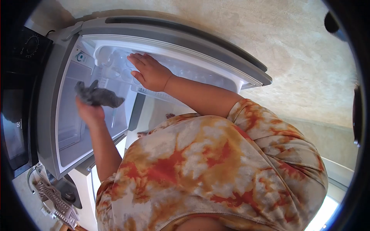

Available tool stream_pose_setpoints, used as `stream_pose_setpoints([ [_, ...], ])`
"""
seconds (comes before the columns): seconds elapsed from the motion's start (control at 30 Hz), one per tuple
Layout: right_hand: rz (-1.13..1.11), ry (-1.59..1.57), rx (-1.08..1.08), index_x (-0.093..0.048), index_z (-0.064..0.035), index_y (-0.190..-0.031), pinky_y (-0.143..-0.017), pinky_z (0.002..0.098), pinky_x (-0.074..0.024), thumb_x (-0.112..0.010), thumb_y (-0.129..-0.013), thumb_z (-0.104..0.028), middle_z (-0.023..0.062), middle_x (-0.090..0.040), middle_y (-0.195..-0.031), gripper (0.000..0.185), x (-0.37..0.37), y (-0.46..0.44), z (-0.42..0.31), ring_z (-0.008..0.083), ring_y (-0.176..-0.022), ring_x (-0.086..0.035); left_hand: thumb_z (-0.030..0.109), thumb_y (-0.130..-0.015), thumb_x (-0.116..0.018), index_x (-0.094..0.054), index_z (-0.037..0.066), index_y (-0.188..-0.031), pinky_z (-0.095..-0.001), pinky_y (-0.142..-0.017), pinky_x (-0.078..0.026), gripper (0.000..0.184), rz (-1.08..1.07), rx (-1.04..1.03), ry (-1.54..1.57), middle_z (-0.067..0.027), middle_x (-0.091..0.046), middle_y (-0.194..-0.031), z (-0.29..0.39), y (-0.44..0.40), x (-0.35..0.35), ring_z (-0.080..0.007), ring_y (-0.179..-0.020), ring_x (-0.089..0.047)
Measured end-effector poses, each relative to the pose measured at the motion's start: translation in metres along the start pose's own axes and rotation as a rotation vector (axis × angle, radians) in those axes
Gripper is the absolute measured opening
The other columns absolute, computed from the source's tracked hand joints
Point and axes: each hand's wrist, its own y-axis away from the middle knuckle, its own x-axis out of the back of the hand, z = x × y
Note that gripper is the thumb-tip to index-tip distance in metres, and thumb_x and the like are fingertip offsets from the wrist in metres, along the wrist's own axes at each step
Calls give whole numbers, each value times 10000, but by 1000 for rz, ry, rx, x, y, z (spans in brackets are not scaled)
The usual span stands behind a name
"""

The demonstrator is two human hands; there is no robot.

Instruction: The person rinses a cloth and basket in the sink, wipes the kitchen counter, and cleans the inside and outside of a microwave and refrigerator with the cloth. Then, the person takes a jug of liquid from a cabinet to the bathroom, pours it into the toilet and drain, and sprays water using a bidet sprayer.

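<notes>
A crumpled grey cloth (103,97) is bunched in my left hand (91,112), which is closed around it in front of the open compartment of a fridge (69,111). Part of the cloth hangs out to the right of my fingers. My right hand (152,73) lies with its fingers stretched out over the inner side of the open fridge door (185,40). Beneath that hand is a clear plastic door shelf (192,75) with round hollows. Whether the palm touches the shelf, I cannot tell.
A black microwave (17,115) stands left of the fridge. At lower left are a dish rack (58,204) and a dark sink (68,190). The door's outer edge reaches right toward a beige wall (300,77). My feet show on the floor below.
</notes>
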Motion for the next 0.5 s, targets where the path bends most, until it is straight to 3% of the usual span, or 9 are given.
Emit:
stream_pose_setpoints([
  [0.03,2,-6,0,-358,-1,-1316,-1066,444,-278,-447,-931,-236,198,-429,-1313,460,-1,0,0,348,-1236,-396,286,-951,-360,-521,35,-1165,-393,-853,-455,367,46,37,-112,-163,-591,-1077,-14,-2,-2,-286,-987,-576],
  [0.07,19,4,14,-362,-1,-1314,-1063,446,-281,-452,-927,-234,201,-432,-1308,460,-1,0,0,352,-1230,-399,295,-950,-390,-525,37,-1165,-371,-857,-448,362,-55,-166,-623,-179,-593,-1052,-34,-10,2,-268,-964,-576],
  [0.1,35,15,29,-367,-1,-1311,-1060,447,-284,-456,-923,-231,204,-434,-1303,460,-1,0,1,357,-1224,-402,286,-947,-403,-524,39,-1180,-367,-916,-417,360,-247,-206,-1158,-192,-578,-1107,-30,3,-27,-296,-1035,-559],
  [0.13,37,13,30,-367,-1,-1311,-1060,447,-284,-456,-923,-231,204,-434,-1303,460,0,1,1,357,-1224,-402,291,-941,-403,-528,58,-1201,-442,-967,-375,371,-476,-563,-1706,-170,-542,-1213,-50,-11,-25,-336,-1131,-510],
  [0.17,57,-8,39,-371,1,-1309,-1055,446,-289,-459,-919,-229,210,-435,-1300,461,0,1,1,361,-1221,-403,280,-917,-432,-490,57,-1250,-550,-992,-310,406,-492,-482,-1940,-159,-482,-1309,-57,-1,-55,-358,-1216,-438],
  [0.3,88,-46,14,-376,2,-1307,-1039,432,-309,-468,-909,-222,226,-449,-1281,466,0,1,1,377,-1206,-414,258,-888,-461,-432,11,-1289,-621,-976,-276,472,-519,-616,-2097,-188,-448,-1331,-72,-3,-76,-344,-1253,-399],
  [0.37,98,-107,-14,-374,1,-1309,-1034,425,-317,-464,-911,-221,228,-452,-1280,466,3,0,0,382,-1198,-420,217,-879,-439,-406,-9,-1287,-641,-938,-306,467,-582,-686,-2230,-207,-429,-1316,-78,-12,-74,-364,-1186,-439],
  [0.47,141,-184,-18,-382,-2,-1305,-1013,405,-346,-458,-919,-216,230,-468,-1271,448,8,-2,3,386,-1173,-444,186,-863,-445,-381,-56,-1290,-624,-959,-298,494,-571,-496,-2203,-246,-454,-1249,-79,20,-85,-386,-1156,-449],
  [0.5,150,-228,-43,-394,-1,-1295,-1005,402,-353,-453,-924,-217,229,-476,-1263,433,8,-4,4,383,-1167,-450,176,-846,-458,-409,-77,-1247,-616,-958,-303,476,-521,-671,-2151,-264,-472,-1193,-86,27,-84,-409,-1135,-454],
])
